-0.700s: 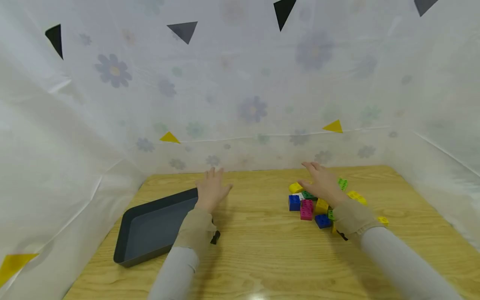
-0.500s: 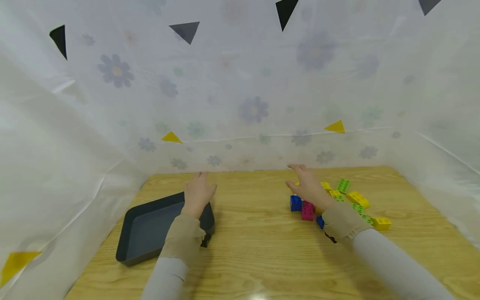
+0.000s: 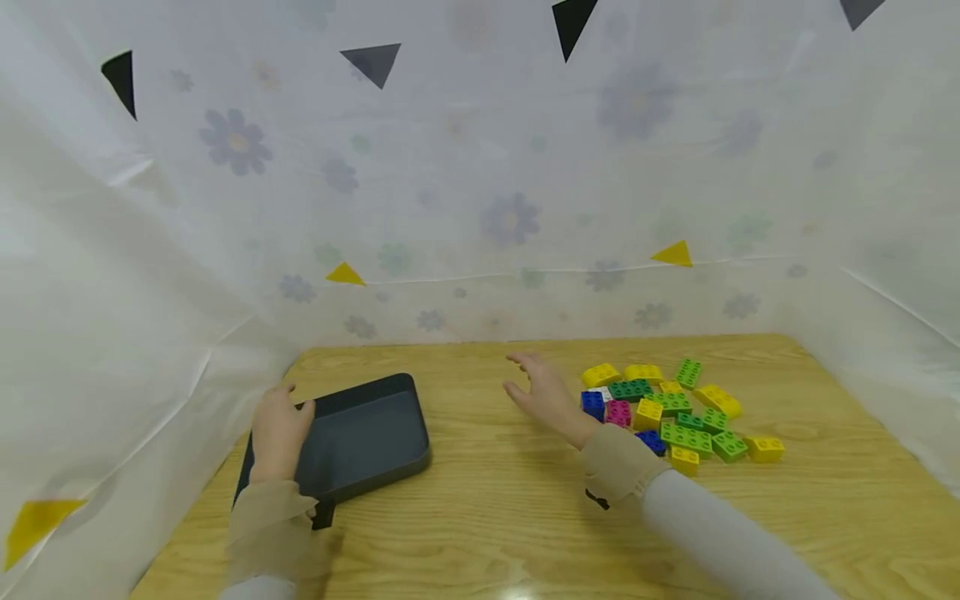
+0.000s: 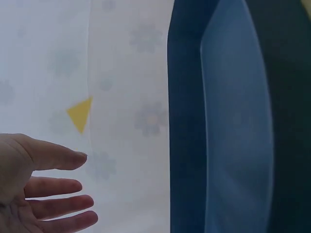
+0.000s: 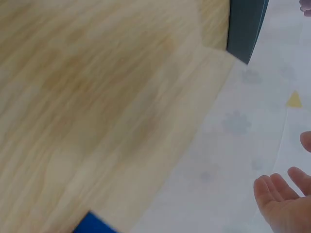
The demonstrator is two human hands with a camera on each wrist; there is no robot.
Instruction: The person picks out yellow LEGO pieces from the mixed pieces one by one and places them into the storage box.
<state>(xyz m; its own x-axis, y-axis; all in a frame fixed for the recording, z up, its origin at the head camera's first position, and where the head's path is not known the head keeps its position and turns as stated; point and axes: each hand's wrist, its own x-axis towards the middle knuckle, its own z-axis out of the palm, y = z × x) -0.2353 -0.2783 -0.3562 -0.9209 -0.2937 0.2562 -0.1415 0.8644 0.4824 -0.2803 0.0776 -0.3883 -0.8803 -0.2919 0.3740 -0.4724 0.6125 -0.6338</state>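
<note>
My left hand is over the left end of a dark grey rectangular tray, overlapping its rim in the head view. In the left wrist view its fingers are straight and apart, with nothing between them, beside the tray's wall. My right hand hangs over the middle of the table, left of a pile of toy building bricks, its fingers loosely bent and holding nothing. Nearest to it are a blue brick and a magenta brick.
Several green and yellow bricks, such as a light green one and a yellow one, lie on the right of the wooden table. White flowered sheeting surrounds the table at the back and sides.
Both hands have moved left. The left hand has passed across the tray to its far left end; the right hand has left its place above the bricks, uncovering them. Tray and bricks stay put.
</note>
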